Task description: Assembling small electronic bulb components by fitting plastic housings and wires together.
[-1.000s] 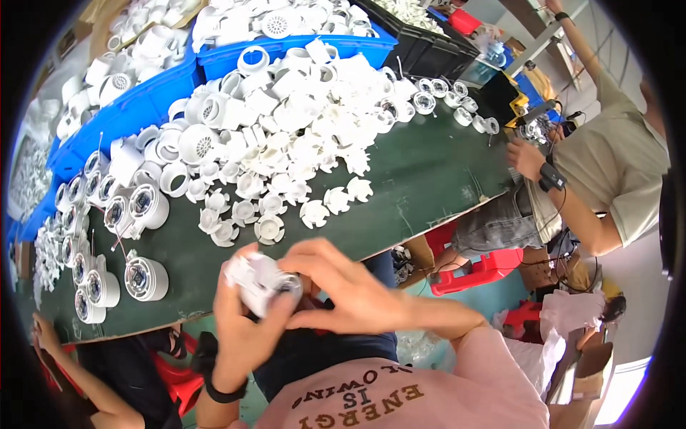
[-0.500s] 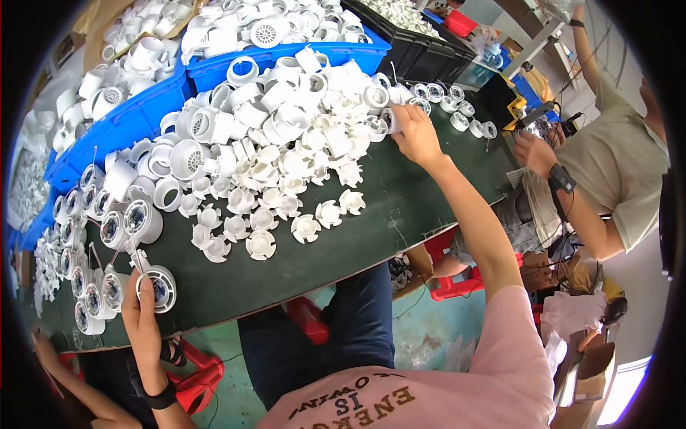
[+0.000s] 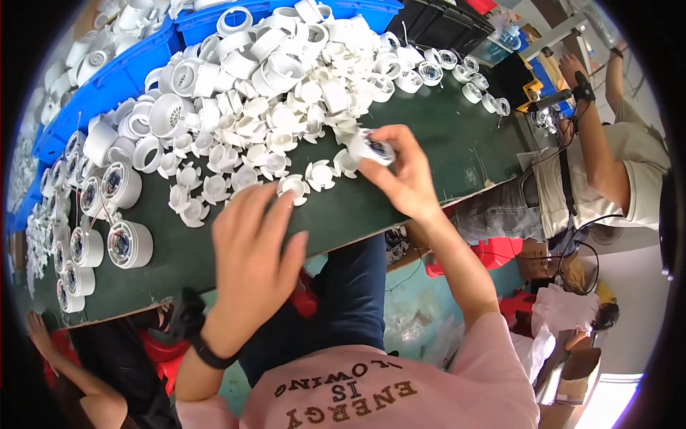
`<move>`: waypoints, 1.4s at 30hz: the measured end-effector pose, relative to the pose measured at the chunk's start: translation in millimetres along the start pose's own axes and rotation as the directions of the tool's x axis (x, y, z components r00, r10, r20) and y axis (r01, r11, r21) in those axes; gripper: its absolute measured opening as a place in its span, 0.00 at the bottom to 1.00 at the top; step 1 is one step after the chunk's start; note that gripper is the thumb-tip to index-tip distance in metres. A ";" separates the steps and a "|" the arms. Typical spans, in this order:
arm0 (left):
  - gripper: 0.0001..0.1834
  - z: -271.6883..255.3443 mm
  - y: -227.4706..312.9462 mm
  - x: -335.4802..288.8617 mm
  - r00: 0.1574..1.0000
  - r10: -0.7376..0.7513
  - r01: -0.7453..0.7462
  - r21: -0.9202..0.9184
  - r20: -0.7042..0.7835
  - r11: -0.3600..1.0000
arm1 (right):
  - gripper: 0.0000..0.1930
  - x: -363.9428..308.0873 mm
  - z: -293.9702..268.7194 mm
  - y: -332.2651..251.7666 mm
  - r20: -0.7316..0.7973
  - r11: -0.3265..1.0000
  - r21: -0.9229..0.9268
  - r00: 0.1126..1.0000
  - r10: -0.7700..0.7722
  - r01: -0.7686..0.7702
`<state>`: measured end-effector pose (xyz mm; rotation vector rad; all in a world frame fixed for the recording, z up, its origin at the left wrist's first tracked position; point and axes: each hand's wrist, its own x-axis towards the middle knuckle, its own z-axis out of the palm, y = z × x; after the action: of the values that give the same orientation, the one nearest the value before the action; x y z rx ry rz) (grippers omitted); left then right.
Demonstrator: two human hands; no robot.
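since the frame half a second earlier, the right hand (image 3: 409, 175) had drawn back from the far row of round parts (image 3: 431, 73), bringing a round white part (image 3: 372, 149) nearer. over the same interval, the left hand (image 3: 256, 250) had left the wired part (image 3: 130, 244) at the left side of the table (image 3: 457, 154) and had moved right, to the middle of the near edge.

right-hand fingers: grasping. thumb and fingers were clamped around the round white part, which was tilted, with its dark, clear-fronted face partly visible. the round white part was held over the table, just right of the loose petal-rimmed caps (image 3: 321, 175).

left-hand fingers: released and spread, with the back of the hand in view. the fingertips were at the nearest petal-rimmed cap (image 3: 294, 189); contact could not be told. a black wristband (image 3: 212, 352) encircled the left wrist.

surroundings: a heap of white parts (image 3: 275, 75) covered the far middle of the table. beyond the heap, a blue bin (image 3: 114, 86) stood at the far left, and a black crate (image 3: 444, 25) stood at the far right. the wired part was upright, beside a cluster of similar parts (image 3: 87, 247). a co-worker (image 3: 600, 161) in a beige shirt was at the right end of the table.
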<state>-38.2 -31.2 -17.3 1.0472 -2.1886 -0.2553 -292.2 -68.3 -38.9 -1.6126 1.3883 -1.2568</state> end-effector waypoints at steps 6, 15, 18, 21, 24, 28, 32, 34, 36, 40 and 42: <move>0.22 57.6 -0.7 33.2 0.999 0.038 -0.036 0.052 -0.030 0.998 | 0.20 -16.8 -18.1 20.6 0.009 0.860 -0.481 0.982 -0.190 0.171; 0.05 79.0 -10.3 46.6 0.964 0.097 -0.080 0.077 -0.249 0.994 | 0.25 -28.6 -33.5 16.6 -0.027 0.965 -0.258 0.999 -0.047 0.039; 0.05 79.9 -9.2 46.4 0.981 0.013 -0.008 0.031 -0.195 1.000 | 0.25 -30.0 -33.3 19.6 -0.008 0.947 -0.321 0.999 -0.040 0.035; 0.07 79.2 -12.5 46.3 0.981 0.016 -0.003 0.067 -0.192 0.998 | 0.25 -28.7 -32.2 21.4 0.030 0.907 -0.411 0.995 -0.091 0.095; 0.08 77.8 -14.6 46.2 0.975 0.035 -0.009 0.117 -0.221 0.993 | 0.24 -26.5 -30.4 23.0 0.040 0.870 -0.477 0.992 -0.121 0.125; 0.10 52.0 7.7 37.7 0.982 -0.009 0.001 -0.043 -0.187 0.999 | 0.23 -23.9 -31.2 15.9 0.077 0.760 -0.627 0.985 -0.155 0.169; 0.11 30.0 35.6 24.4 0.998 -0.049 0.033 -0.285 -0.048 0.958 | 0.24 -21.3 -25.7 -1.1 0.163 0.596 -0.758 0.962 -0.219 0.264; 0.10 40.9 46.2 21.5 0.998 0.007 -0.035 -0.495 -0.057 0.868 | 0.24 -18.6 -31.9 2.8 0.155 0.627 -0.752 0.979 -0.130 0.203; 0.09 40.9 52.1 16.4 1.000 -0.016 0.021 -0.618 0.013 0.786 | 0.25 -17.5 -35.7 4.7 0.036 0.902 -0.431 0.999 0.035 -0.017; 0.21 25.2 46.1 17.3 0.685 -0.271 0.638 -0.736 0.676 -0.225 | 0.38 -44.8 0.6 -61.6 0.108 0.963 0.270 0.994 -0.013 -0.017; 0.29 23.4 38.6 15.4 0.793 -0.068 0.445 -0.652 0.606 -0.613 | 0.40 -57.6 17.5 -91.6 0.306 0.994 0.089 0.952 0.033 -0.063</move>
<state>-84.0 -19.9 -9.9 0.3193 -0.4939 -2.3239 -243.5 5.9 25.2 -1.6162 1.1492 -0.9824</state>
